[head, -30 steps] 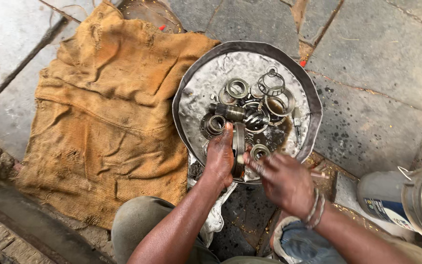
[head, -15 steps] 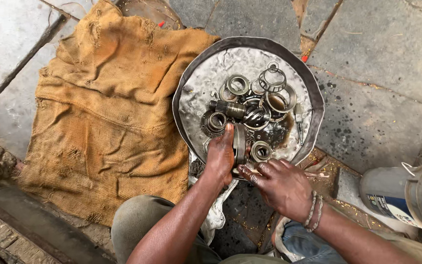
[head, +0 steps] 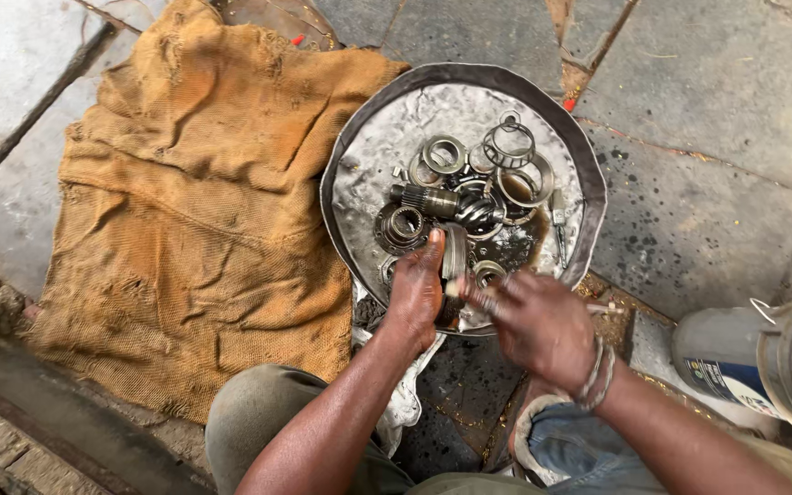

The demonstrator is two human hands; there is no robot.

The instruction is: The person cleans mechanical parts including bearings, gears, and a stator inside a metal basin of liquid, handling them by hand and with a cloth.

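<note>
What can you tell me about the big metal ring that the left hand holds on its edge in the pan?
The metal ring is a wide, flat, grey band, dull and oily. It stands on its edge near the front rim of the dented round pan. The left hand grips it, thumb lying along its side. The blurred right hand is close beside it; what it holds cannot be told. Its lower part is hidden.

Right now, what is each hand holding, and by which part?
The left hand grips a metal ring stood on edge at the pan's near rim, fingers over its outer edge. The right hand is motion-blurred; it seems to hold a thin brush, grip unclear.
</note>
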